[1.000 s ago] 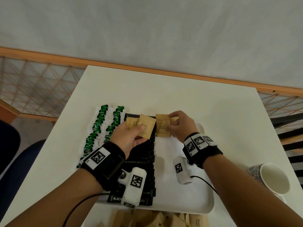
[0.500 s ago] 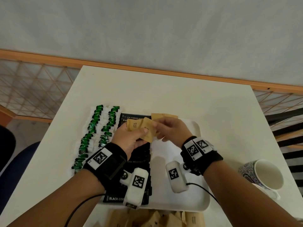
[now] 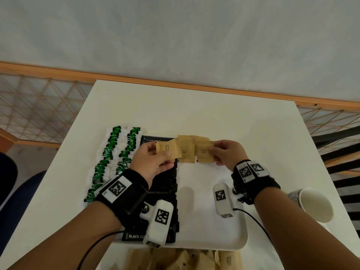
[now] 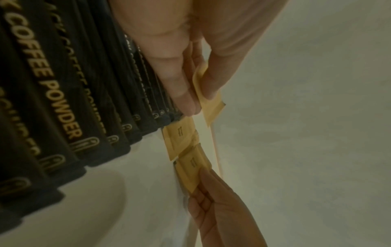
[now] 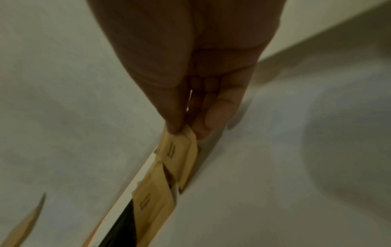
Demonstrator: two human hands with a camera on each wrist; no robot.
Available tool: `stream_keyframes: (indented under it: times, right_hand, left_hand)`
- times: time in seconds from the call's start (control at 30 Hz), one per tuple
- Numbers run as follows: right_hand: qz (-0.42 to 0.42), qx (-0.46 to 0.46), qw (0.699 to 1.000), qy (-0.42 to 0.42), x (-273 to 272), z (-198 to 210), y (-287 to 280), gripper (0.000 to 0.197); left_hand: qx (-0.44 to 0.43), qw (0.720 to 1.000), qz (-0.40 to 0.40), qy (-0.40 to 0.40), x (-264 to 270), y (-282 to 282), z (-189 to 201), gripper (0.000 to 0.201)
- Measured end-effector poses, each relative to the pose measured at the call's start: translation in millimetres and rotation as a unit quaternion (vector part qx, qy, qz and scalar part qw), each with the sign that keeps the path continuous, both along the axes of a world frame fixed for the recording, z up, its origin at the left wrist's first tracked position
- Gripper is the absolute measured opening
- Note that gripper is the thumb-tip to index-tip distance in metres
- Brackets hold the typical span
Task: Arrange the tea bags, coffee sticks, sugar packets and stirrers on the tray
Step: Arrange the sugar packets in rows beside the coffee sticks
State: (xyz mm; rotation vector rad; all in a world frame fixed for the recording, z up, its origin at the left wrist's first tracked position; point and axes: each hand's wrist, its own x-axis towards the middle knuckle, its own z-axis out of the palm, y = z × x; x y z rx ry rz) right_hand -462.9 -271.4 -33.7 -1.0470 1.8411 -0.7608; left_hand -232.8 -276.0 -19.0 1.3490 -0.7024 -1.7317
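The left hand [image 3: 151, 164] pinches one brown sugar packet [image 3: 168, 149] between thumb and fingers; the right hand [image 3: 228, 154] pinches another [image 3: 203, 152] at the tray's far edge, beside one already laid [image 3: 186, 151]. Tea bags [image 3: 114, 158] and coffee sticks [image 3: 165, 191] sit in rows on the left of the tray [image 3: 229, 244]. A pile of loose packets [image 3: 181, 259] waits at the near edge; I see no stirrers yet.

Setting: office break area or café corner, most likely. Evidence: small square white desk [image 3: 194, 114] against a plain pale wall with an orange wooden rail [image 3: 175, 82]; white plastic serving tray [image 3: 214, 238] stocked with rows of black coffee-powder sticks [image 3: 165, 184] and green-tagged tea bags [image 3: 109, 152]; patterned ceramic mug [image 3: 311, 203]; dark blue chair seat [image 3: 23, 191] alongside.
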Motion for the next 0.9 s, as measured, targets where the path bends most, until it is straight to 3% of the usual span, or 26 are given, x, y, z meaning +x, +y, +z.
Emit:
stream_keyframes:
  times: [0.17, 0.57, 0.7, 0.83, 0.9]
  right_hand:
    - [-0.017, -0.005, 0.999, 0.039, 4.7, -7.5, -4.3, 0.013]
    - [-0.04, -0.025, 0.994, 0.096, 2.5, -9.0, -2.7, 0.031]
    - [-0.003, -0.063, 0.998, -0.005, 20.4, 9.5, 5.1, 0.016]
    - [0.105, 0.02, 0.99, -0.092, 43.3, 20.8, 15.8, 0.02]
    - [0.119, 0.027, 0.986, -0.114, 49.2, 20.6, 18.8, 0.017]
  left_hand:
    - [-0.012, 1.0, -0.01, -0.017, 0.1, 0.5, -4.0, 0.023]
    - [-0.009, 0.999, -0.033, -0.015, -1.3, 3.5, -6.0, 0.024]
    - [-0.012, 0.999, -0.037, -0.012, -5.2, 5.9, -4.2, 0.025]
    - [-0.006, 1.0, -0.024, 0.005, -10.1, 8.9, -2.6, 0.024]
    - [-0.007, 0.999, -0.032, 0.005, -10.6, 10.4, -1.7, 0.024]
